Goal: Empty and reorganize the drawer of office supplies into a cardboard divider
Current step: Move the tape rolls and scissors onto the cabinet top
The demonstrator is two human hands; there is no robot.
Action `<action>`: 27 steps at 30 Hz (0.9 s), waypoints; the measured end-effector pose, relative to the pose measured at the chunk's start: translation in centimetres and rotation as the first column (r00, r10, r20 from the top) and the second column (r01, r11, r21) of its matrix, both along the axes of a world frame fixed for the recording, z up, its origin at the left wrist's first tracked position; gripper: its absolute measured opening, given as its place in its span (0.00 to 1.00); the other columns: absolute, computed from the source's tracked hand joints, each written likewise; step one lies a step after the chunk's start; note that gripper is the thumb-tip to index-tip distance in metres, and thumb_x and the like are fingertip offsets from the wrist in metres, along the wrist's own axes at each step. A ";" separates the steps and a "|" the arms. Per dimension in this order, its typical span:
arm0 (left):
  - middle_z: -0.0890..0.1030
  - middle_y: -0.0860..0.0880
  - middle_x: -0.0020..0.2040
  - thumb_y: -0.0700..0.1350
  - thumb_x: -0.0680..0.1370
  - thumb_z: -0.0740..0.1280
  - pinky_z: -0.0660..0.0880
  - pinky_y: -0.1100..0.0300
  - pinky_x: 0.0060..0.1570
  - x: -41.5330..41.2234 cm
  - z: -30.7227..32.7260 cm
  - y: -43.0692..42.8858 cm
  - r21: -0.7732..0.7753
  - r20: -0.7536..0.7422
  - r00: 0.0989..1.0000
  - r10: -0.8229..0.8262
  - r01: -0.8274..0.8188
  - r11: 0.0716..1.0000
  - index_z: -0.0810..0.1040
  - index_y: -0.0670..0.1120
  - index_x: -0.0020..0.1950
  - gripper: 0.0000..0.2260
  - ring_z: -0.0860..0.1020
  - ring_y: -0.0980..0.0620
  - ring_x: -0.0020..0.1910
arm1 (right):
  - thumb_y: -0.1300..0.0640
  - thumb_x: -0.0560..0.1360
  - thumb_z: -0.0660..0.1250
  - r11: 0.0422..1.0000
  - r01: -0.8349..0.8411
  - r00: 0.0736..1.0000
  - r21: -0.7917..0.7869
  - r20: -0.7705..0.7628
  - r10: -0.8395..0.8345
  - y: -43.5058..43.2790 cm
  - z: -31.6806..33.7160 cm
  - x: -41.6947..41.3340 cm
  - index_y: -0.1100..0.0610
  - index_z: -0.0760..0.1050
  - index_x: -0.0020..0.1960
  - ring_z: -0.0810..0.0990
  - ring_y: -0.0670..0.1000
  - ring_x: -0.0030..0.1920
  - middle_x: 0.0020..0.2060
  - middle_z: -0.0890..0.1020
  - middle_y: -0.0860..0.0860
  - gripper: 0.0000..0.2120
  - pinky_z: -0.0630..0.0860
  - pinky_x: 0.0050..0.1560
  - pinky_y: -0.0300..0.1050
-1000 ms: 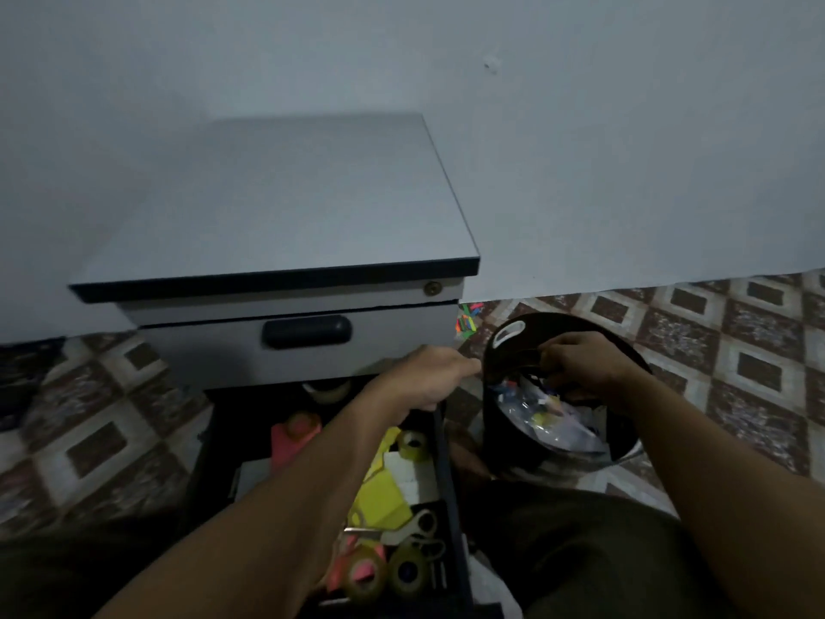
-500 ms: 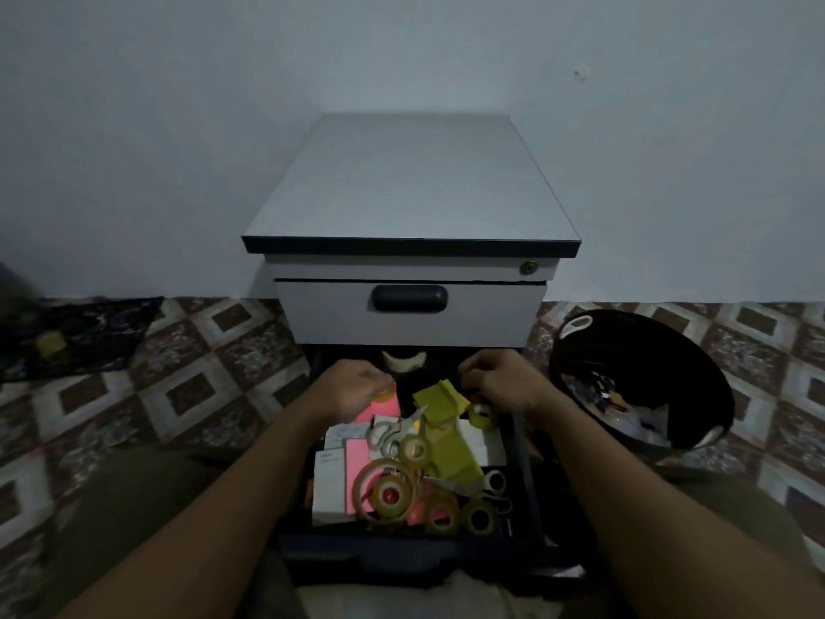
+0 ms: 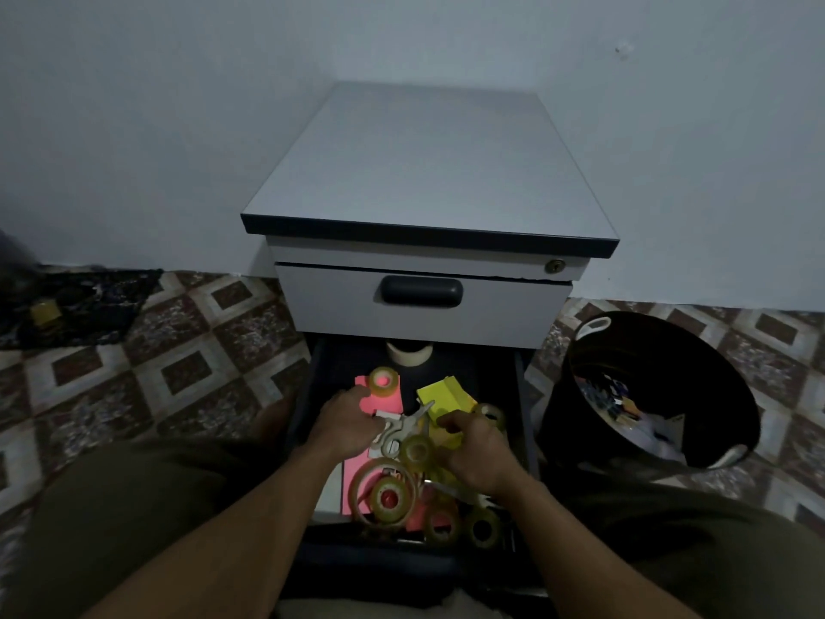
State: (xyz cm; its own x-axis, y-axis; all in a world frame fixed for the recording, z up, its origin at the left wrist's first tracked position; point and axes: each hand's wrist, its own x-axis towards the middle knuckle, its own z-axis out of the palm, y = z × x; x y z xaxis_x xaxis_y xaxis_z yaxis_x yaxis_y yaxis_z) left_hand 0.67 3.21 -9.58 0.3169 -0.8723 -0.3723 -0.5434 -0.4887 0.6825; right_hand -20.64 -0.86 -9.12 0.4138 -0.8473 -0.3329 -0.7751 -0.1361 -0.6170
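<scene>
While in the drawer point(image 3: 519, 386), your left hand point(image 3: 350, 422) on the scissors point(image 3: 402, 428), right hand point(image 3: 480, 453) just right, both grips hard to tell.

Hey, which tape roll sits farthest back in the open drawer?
The pale, cream-coloured tape roll at the open drawer's back, partly under the closed drawer front above. The other rolls are yellowish-clear and lie nearer the person.

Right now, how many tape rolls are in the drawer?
8 tape rolls: white roll at back, one on pink paper, one by right hand, one in middle, big ring around a smaller roll, two in front. More may hide.
</scene>
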 end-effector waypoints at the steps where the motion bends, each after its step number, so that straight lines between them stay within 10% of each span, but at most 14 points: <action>1: 0.78 0.46 0.64 0.44 0.74 0.73 0.77 0.56 0.56 0.0 -0.3 -0.4 -0.020 -0.006 1.000 0.007 -0.007 1.000 0.73 0.46 0.71 0.25 0.79 0.48 0.57 | 0.51 0.73 0.71 1.000 -0.007 1.000 -0.002 0.002 0.007 0.0 -0.4 0.3 0.52 0.74 0.68 0.77 0.54 0.63 0.64 0.79 0.52 0.24 0.75 0.59 0.46; 4: 0.80 0.47 0.57 0.42 0.72 0.74 0.77 0.53 0.58 0.2 -1.2 -1.9 -0.066 0.001 0.999 0.036 -0.036 0.997 0.78 0.47 0.65 0.22 0.79 0.46 0.56 | 0.43 0.71 0.68 0.996 -0.078 0.995 -0.032 -0.072 0.076 0.0 -1.9 1.2 0.50 0.72 0.69 0.74 0.58 0.63 0.63 0.77 0.53 0.28 0.73 0.60 0.50; 11: 0.62 0.42 0.76 0.49 0.70 0.78 0.66 0.50 0.71 1.2 -3.6 -5.7 0.005 0.106 0.994 0.028 -0.029 1.000 0.60 0.50 0.80 0.42 0.64 0.41 0.74 | 0.33 0.66 0.60 0.972 -0.210 0.963 -0.106 -0.192 0.187 -1.0 -4.5 2.2 0.47 0.71 0.66 0.70 0.57 0.59 0.59 0.74 0.50 0.32 0.70 0.58 0.52; 27: 0.79 0.51 0.53 0.47 0.67 0.78 0.78 0.53 0.55 2.1 -3.2 -5.6 -0.072 0.095 0.995 0.040 -0.033 0.997 0.78 0.53 0.56 0.19 0.79 0.50 0.53 | 0.40 0.68 0.66 0.977 -0.192 0.972 -0.088 -0.153 0.178 -0.7 -3.0 2.2 0.48 0.74 0.64 0.73 0.57 0.56 0.54 0.75 0.52 0.26 0.73 0.53 0.50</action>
